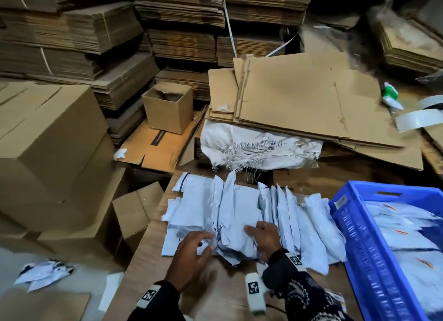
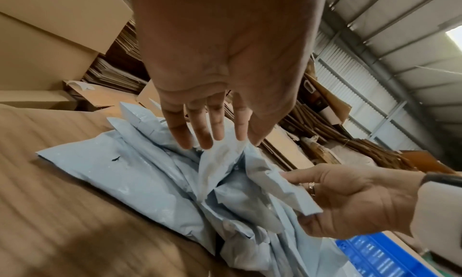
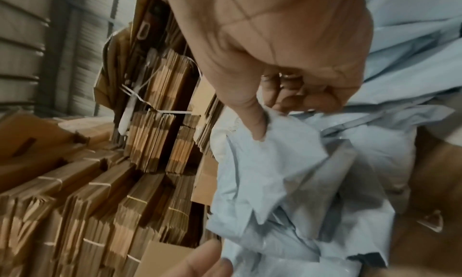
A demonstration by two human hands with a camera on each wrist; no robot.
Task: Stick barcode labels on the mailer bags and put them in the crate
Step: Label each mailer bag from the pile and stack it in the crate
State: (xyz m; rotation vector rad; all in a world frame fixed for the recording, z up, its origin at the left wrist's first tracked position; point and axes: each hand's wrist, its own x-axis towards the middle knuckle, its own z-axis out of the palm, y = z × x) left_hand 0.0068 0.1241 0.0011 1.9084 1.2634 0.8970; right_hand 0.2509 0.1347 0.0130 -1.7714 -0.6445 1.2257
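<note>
Mailer bags (image 1: 239,212) lay heaped on the bench (image 1: 148,248) beside a blue crate (image 1: 354,236); the right hand (image 1: 266,236) pinched one crumpled bag, while the left hand (image 1: 189,251) hovered with fingers spread.

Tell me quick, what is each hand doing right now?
Left hand: open, fingers straight, reaching onto the mailer bags, holding nothing.
Right hand: pinching one mailer bag between thumb and fingers.

Pale blue mailer bags (image 1: 242,215) are lying overlapped and crumpled on the cardboard worktop (image 1: 148,253), more sitting inside the blue crate (image 1: 354,236) alongside.
</note>
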